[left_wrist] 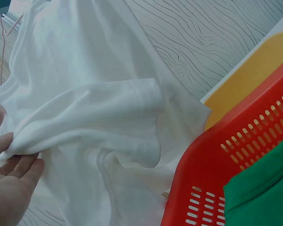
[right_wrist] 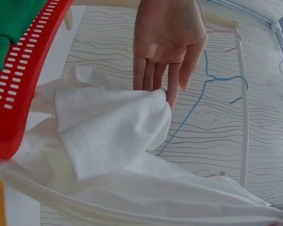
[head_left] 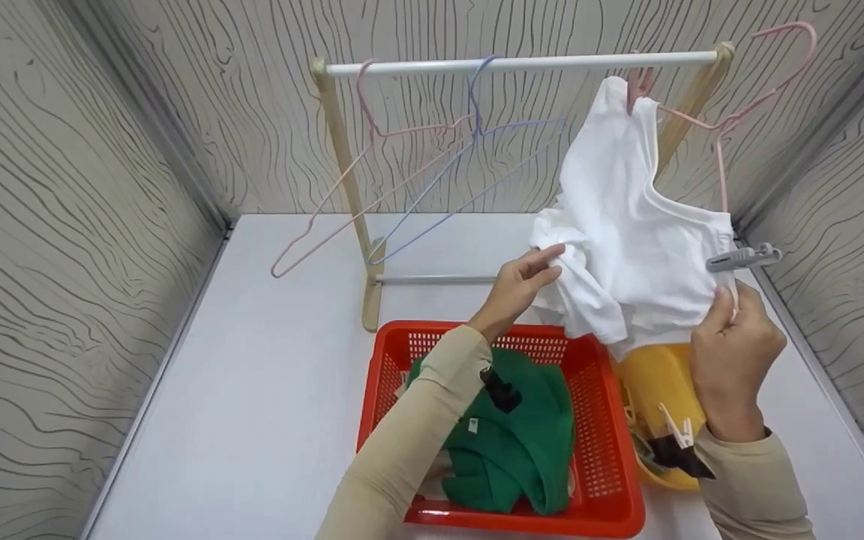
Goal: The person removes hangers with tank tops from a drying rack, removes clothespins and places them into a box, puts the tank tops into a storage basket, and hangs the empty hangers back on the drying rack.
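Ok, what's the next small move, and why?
Probably use the left hand to straighten the white shirt where it pinches it: the fabric is bunched there, while the pink clip and grey clip already grip either side of the neckline.

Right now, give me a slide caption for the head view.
Left hand and right hand hold a white shirt on a pink hanger, gray clip at one shoulder, near a red basket.

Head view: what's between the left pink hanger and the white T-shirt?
The bare blue-violet hanger, hooked on the white rail between the left pink hanger and the white T-shirt; the head view shows it.
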### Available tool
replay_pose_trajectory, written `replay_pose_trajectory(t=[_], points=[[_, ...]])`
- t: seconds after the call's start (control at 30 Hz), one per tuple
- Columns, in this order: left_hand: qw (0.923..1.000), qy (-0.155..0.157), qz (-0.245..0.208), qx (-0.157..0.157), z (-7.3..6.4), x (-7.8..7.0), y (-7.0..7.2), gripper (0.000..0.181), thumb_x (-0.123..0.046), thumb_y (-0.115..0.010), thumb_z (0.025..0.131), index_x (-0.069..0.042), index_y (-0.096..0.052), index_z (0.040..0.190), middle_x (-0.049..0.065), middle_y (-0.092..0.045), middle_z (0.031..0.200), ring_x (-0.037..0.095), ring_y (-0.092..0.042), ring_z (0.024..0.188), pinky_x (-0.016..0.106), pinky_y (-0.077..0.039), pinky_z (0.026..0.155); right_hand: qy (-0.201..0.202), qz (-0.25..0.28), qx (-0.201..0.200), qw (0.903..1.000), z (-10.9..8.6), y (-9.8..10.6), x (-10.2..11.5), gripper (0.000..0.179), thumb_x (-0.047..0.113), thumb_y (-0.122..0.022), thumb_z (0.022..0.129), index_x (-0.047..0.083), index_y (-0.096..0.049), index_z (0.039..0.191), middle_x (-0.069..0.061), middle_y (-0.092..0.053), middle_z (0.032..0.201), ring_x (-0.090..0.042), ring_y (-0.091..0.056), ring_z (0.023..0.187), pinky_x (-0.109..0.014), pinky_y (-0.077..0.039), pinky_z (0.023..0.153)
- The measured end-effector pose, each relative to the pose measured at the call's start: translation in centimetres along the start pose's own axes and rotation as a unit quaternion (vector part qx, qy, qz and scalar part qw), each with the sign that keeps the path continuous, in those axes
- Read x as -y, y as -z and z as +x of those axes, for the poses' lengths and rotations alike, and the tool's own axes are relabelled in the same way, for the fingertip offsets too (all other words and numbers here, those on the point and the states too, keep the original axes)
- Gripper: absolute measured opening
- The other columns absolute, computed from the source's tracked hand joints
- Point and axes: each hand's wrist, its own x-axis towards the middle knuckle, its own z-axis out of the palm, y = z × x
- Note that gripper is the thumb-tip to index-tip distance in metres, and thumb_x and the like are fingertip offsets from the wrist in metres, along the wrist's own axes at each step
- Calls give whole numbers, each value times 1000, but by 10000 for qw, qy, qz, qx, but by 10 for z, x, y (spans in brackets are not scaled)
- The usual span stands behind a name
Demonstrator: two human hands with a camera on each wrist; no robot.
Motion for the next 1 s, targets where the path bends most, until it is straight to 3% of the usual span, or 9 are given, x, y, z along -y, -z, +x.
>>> replay_pose_trajectory(t=[0.1,0.17,0.23,0.43,0.63,0.8,0.9,1.0], points=[[9997,-180,165,-41,-5,-2,1,38,-11,-57,96,-6,-56,134,13,-55,140,13,-58,118,23,-48,103,31,15,14,10000,0,3,-1,24,5,-52,94,-14,-65,103,-35,-68,89,-11,-66,66,-31,-39,66],[9989,-309,322,-154,-8,-2,2,37,-10,-60,94,-5,-59,131,16,-61,130,9,-60,104,19,-51,94,75,43,49,10000,0,6,-1,24,4,-53,93,-14,-65,103,-35,-68,87,15,-49,63,-22,-34,63],[9976,-417,470,-283,-10,-2,3,36,-10,-64,92,-5,-62,127,17,-64,123,5,-61,96,17,-52,89,121,88,112,9998,0,9,0,24,3,-53,93,-15,-65,102,-35,-67,84,26,-26,64,-16,-29,60],[9947,-593,508,-666,-17,-5,4,34,-9,-72,85,-4,-66,118,17,-67,119,10,-65,94,24,-56,90,164,157,323,9992,-2,18,1,24,2,-53,93,-15,-65,105,-37,-66,85,25,-26,60,-5,-24,60],[9914,-884,574,-776,-24,-7,4,29,-3,-70,85,3,-63,112,22,-65,116,12,-61,93,26,-56,91,98,213,417,9989,-3,25,2,24,3,-54,93,-15,-65,106,-37,-67,88,28,-29,63,-2,-24,61],[9843,-1184,1141,-637,-29,-9,6,48,2,-69,84,3,-49,128,24,-66,118,23,-66,98,26,-56,90,-212,309,620,9974,0,31,1,26,4,-54,95,-15,-65,108,-36,-67,96,34,-36,72,3,-28,67],[9748,-1359,1684,-538,-33,-13,8,59,2,-68,85,2,-43,138,23,-65,123,27,-67,101,28,-56,90,-560,487,766,9943,2,33,0,26,5,-55,95,-13,-66,108,6,-76,82,30,-41,70,3,-32,66],[9659,-1454,2100,-421,-38,-15,9,53,1,-66,87,2,-48,136,20,-64,127,26,-66,107,28,-54,95,-903,665,957,9891,4,35,-1,25,6,-56,94,-12,-66,109,44,-55,72,24,-46,69,1,-36,64]])
